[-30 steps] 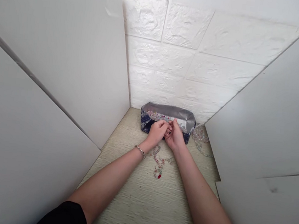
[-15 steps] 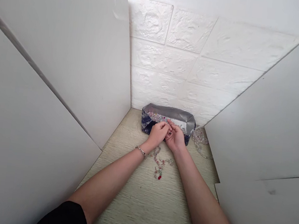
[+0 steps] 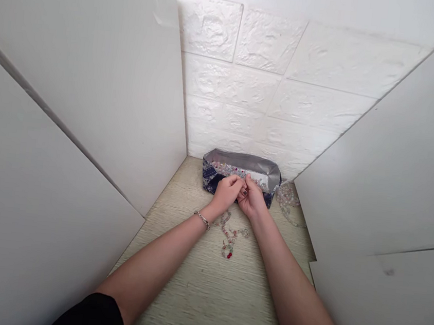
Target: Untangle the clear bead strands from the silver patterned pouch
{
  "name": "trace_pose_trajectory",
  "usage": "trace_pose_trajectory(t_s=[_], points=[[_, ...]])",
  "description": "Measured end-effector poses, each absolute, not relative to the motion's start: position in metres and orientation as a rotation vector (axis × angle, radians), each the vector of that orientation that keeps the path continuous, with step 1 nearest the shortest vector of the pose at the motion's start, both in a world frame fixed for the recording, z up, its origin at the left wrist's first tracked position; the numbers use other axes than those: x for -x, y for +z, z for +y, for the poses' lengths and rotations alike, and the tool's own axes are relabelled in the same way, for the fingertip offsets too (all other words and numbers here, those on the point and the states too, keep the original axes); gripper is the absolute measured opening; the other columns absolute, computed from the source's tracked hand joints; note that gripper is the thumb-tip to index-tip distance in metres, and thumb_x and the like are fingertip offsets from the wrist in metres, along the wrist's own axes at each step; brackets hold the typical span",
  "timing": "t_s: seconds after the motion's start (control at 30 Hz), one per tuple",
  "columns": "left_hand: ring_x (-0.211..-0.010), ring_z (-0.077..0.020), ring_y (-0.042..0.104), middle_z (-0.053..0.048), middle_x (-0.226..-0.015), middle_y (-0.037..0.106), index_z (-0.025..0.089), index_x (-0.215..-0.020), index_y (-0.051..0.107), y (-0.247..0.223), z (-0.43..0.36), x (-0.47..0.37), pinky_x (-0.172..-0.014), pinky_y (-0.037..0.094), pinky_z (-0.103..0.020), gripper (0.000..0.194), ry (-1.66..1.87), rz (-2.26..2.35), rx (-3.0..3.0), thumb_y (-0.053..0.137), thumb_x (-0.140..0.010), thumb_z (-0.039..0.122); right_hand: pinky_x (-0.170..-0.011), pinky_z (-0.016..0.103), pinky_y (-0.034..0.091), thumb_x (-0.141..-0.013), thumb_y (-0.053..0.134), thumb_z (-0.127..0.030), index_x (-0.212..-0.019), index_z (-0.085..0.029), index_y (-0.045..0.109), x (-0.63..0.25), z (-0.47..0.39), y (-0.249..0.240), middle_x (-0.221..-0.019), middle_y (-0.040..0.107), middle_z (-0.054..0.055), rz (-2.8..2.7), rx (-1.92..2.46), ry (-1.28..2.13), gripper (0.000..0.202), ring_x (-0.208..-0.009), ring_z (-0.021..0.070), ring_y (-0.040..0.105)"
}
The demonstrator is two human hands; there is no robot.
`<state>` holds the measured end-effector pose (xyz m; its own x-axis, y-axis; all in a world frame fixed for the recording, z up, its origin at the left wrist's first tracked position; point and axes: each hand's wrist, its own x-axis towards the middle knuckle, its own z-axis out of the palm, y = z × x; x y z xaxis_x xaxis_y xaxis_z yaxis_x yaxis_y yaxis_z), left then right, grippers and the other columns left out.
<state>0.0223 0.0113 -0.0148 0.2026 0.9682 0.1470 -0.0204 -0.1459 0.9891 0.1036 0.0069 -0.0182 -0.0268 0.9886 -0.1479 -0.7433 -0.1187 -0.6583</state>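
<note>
Both hands meet at the near rim of the foil-lined box (image 3: 240, 166). Left hand (image 3: 226, 193) and right hand (image 3: 251, 199) touch at the fingertips, fingers pinched together on something small; too small to tell, likely a bead or strand end. Box holds mixed beads and sits against the white brick wall (image 3: 272, 80). 1 bead strand (image 3: 229, 236) lies on the tabletop (image 3: 206, 296) between the wrists; another bead strand (image 3: 286, 198) lies right of the box. Judgement: keep the pinch low over the box so drops land inside.
</note>
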Motion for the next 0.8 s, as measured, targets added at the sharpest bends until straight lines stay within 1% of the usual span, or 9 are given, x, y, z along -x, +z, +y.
trace_pose_trajectory(t_s=[0.13,0.2,0.27,0.33,0.4,0.5,0.6,0.7,0.8], points=[[-0.056,-0.0082,0.049,0.0,-0.059,0.055,0.015,-0.058,0.052,-0.0203,0.0151,-0.0223,-0.057,0.038,-0.021,0.019,1.17,1.02,-1.416,0.042,-0.07,0.027,-0.029,0.012,0.021,-0.073,0.055,-0.03,-0.054,-0.017,0.034,-0.101,0.0073,-0.0186,-0.04,0.032,-0.008,-0.456,0.677,1.489,0.031,-0.031,0.0014,0.025],[-0.055,-0.0078,0.047,0.0,-0.057,0.054,0.015,-0.057,0.05,-0.0216,0.0163,-0.0224,-0.055,0.037,-0.02,0.019,1.175,1.025,-1.403,0.041,-0.07,0.027,-0.028,0.011,0.02,-0.072,0.056,-0.029,-0.058,-0.017,0.038,-0.1,0.0073,-0.0179,-0.041,0.033,-0.009,-0.446,0.666,1.468,0.025,-0.031,0.0013,0.025],[-0.053,-0.0072,0.047,0.001,-0.056,0.053,0.015,-0.057,0.048,-0.0214,0.0164,-0.0227,-0.053,0.037,-0.02,0.019,1.177,1.011,-1.389,0.041,-0.07,0.027,-0.028,0.012,0.02,-0.073,0.054,-0.03,-0.065,-0.017,0.044,-0.0993,0.0072,-0.0166,-0.042,0.032,-0.01,-0.434,0.672,1.472,0.018,-0.031,0.0015,0.025],[-0.052,-0.0069,0.047,0.001,-0.056,0.053,0.014,-0.058,0.049,-0.0204,0.0159,-0.0231,-0.052,0.038,-0.019,0.019,1.172,0.986,-1.373,0.041,-0.07,0.027,-0.028,0.012,0.019,-0.075,0.051,-0.033,-0.071,-0.017,0.047,-0.0989,0.0069,-0.0146,-0.041,0.03,-0.01,-0.406,0.688,1.483,0.017,-0.03,0.0019,0.023],[-0.051,-0.0069,0.048,0.0,-0.057,0.054,0.014,-0.06,0.05,-0.0196,0.0154,-0.0233,-0.051,0.038,-0.019,0.019,1.157,0.966,-1.352,0.042,-0.07,0.028,-0.027,0.013,0.019,-0.077,0.046,-0.035,-0.068,-0.017,0.046,-0.0991,0.0065,-0.0124,-0.04,0.027,-0.01,-0.355,0.701,1.489,0.019,-0.029,0.0024,0.022],[-0.051,-0.0075,0.05,-0.001,-0.06,0.056,0.014,-0.062,0.052,-0.0199,0.0155,-0.0232,-0.052,0.039,-0.02,0.019,1.138,0.943,-1.334,0.042,-0.07,0.028,-0.027,0.014,0.021,-0.078,0.037,-0.026,-0.064,-0.017,0.044,-0.1004,0.0059,-0.0096,-0.039,0.027,-0.009,-0.279,0.7,1.504,0.018,-0.028,0.0034,0.023],[-0.056,-0.0081,0.051,-0.002,-0.064,0.059,0.014,-0.062,0.054,-0.0207,0.0159,-0.0228,-0.056,0.041,-0.021,0.019,1.15,0.941,-1.349,0.042,-0.07,0.026,-0.028,0.015,0.024,-0.073,0.032,-0.014,-0.07,-0.016,0.047,-0.1026,0.0063,-0.0093,-0.04,0.03,-0.007,-0.27,0.667,1.539,0.014,-0.03,0.0046,0.028],[-0.059,-0.0086,0.052,-0.002,-0.065,0.059,0.014,-0.061,0.055,-0.02,0.0159,-0.0226,-0.058,0.041,-0.022,0.019,1.176,0.944,-1.358,0.042,-0.069,0.025,-0.029,0.015,0.024,-0.069,0.034,-0.008,-0.076,-0.016,0.047,-0.1035,0.008,-0.0107,-0.041,0.032,-0.008,-0.296,0.66,1.575,0.017,-0.03,0.0051,0.029],[-0.058,-0.0087,0.05,-0.002,-0.063,0.057,0.014,-0.06,0.054,-0.0186,0.0156,-0.0224,-0.056,0.04,-0.022,0.018,1.179,0.968,-1.35,0.044,-0.068,0.026,-0.028,0.014,0.023,-0.072,0.035,-0.007,-0.072,-0.017,0.044,-0.1025,0.0095,-0.0122,-0.041,0.034,-0.008,-0.3,0.677,1.569,0.013,-0.03,0.0048,0.029]])
